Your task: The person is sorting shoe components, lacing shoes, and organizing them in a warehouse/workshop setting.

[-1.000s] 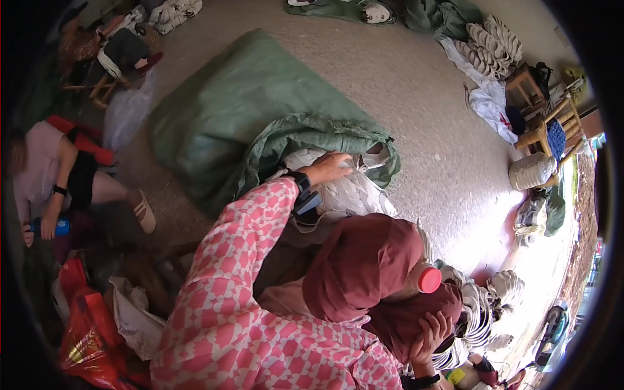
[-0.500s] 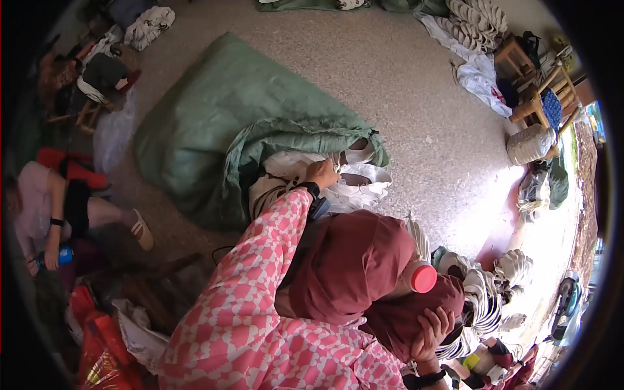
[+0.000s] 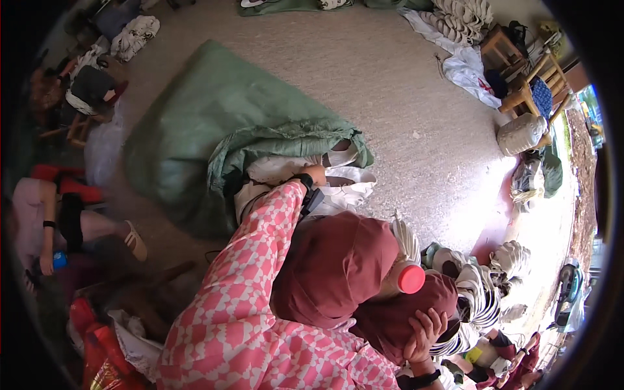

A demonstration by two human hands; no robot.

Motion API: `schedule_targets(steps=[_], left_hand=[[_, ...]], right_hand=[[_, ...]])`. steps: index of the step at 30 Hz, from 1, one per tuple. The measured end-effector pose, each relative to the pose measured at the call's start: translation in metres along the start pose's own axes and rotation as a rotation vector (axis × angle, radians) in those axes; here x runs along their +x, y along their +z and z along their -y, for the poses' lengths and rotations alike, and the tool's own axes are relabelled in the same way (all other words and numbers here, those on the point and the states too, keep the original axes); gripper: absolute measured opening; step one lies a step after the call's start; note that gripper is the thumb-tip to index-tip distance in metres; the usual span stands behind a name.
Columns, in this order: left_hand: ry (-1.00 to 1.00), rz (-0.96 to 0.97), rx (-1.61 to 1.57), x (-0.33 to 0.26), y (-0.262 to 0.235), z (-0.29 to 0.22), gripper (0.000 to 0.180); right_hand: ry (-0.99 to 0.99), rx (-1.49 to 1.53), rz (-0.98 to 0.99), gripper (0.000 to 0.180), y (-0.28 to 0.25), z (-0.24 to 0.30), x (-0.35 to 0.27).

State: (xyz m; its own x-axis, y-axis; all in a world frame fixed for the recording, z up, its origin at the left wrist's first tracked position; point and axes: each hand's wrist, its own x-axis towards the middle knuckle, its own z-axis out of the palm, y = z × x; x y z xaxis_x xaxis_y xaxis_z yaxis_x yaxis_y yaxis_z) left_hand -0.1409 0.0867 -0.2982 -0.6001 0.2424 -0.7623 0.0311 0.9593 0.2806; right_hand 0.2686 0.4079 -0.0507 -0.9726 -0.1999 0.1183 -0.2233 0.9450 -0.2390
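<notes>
My left hand [image 3: 314,173], with a dark watch on its wrist, reaches into the mouth of a large green sack [image 3: 195,123]. Its fingers are curled against a white shoe upper [image 3: 279,169]; the fingertips are partly hidden. More white uppers [image 3: 351,182] with grey linings lie beside that hand, spilling from the sack. My right hand [image 3: 426,331] rests on my maroon-trousered knee, holding nothing, with its fingers apart. Between my legs stands a clear container with a red lid [image 3: 411,279].
Stacked pale shoe uppers [image 3: 478,292] lie to the right of my knee. At far right stand wooden chairs [image 3: 536,94] and a tied bag [image 3: 520,135]. A seated person [image 3: 39,221] at left holds a blue object [image 3: 60,260]. Red plastic bags [image 3: 101,351] lie at lower left.
The whole view has shifted slightly. My left hand has turned among the uppers, its fingers less visible now. My right hand stays on the knee. The person at left has lowered an arm.
</notes>
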Motion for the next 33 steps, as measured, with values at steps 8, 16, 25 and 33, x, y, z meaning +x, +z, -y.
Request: schedule_targets(steps=[8,16,25,33], left_hand=[[-0.039,-0.162,-0.772,0.039,0.041,0.019,0.042],[0.167,-0.677,-0.563,-0.063,0.037,0.062,0.043],[-0.132,-0.791,-0.018,-0.286,-0.091,0.15,0.036],[0.191,-0.993,-0.824,-0.507,-0.197,0.057,0.009]], right_hand=[[-0.03,0.028,0.031,0.031,0.0,-0.002,0.007],[-0.02,0.037,-0.04,0.03,0.005,-0.009,0.0],[-0.033,0.112,-0.167,0.027,0.004,-0.004,-0.009],[-0.043,0.128,-0.23,0.024,0.008,-0.005,-0.006]])
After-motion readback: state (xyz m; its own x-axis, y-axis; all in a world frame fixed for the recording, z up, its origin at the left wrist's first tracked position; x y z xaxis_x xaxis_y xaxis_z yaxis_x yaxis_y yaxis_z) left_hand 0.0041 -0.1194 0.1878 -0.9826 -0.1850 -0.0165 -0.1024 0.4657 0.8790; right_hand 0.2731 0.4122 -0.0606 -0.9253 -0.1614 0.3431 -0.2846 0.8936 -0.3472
